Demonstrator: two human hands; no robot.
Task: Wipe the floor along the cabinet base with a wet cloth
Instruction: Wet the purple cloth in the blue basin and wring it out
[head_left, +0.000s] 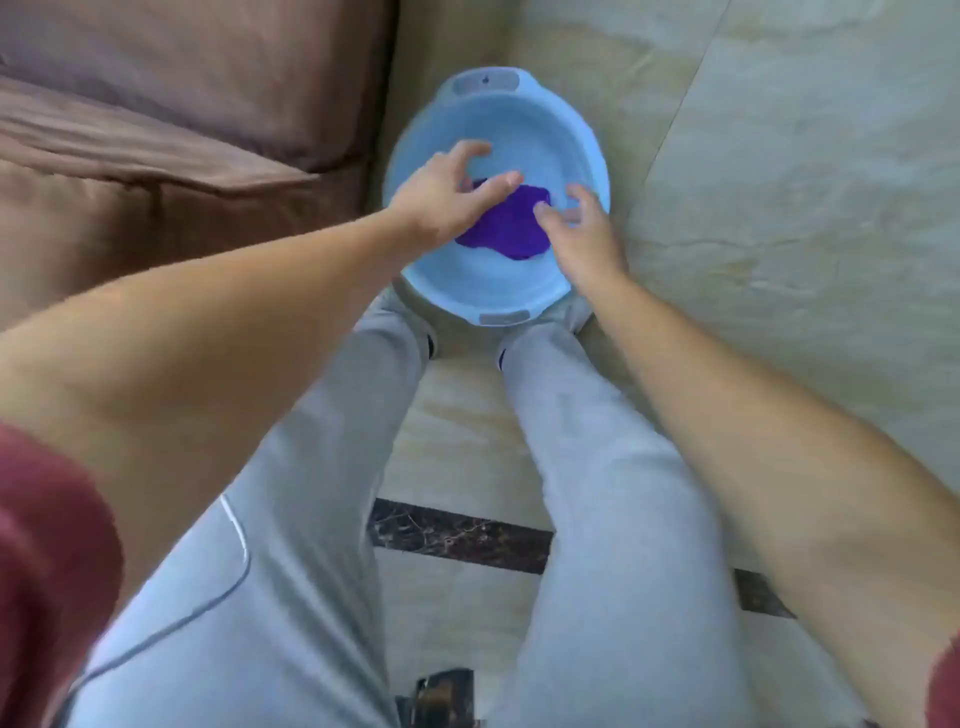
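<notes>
A purple cloth (511, 223) lies bunched in the bottom of a light blue plastic basin (550, 130) on the tiled floor in front of my feet. My left hand (447, 200) hovers over the cloth's left side with fingers spread, holding nothing. My right hand (584, 236) reaches in from the right, fingers apart, fingertips at the cloth's right edge. Neither hand grips the cloth. Whether the basin holds water is hard to tell.
A brown cushioned sofa (171, 130) fills the left, close to the basin. Beige marble floor tiles (805, 182) stretch to the right, with a dark stone strip (457, 535) between my grey-trousered legs (597, 467).
</notes>
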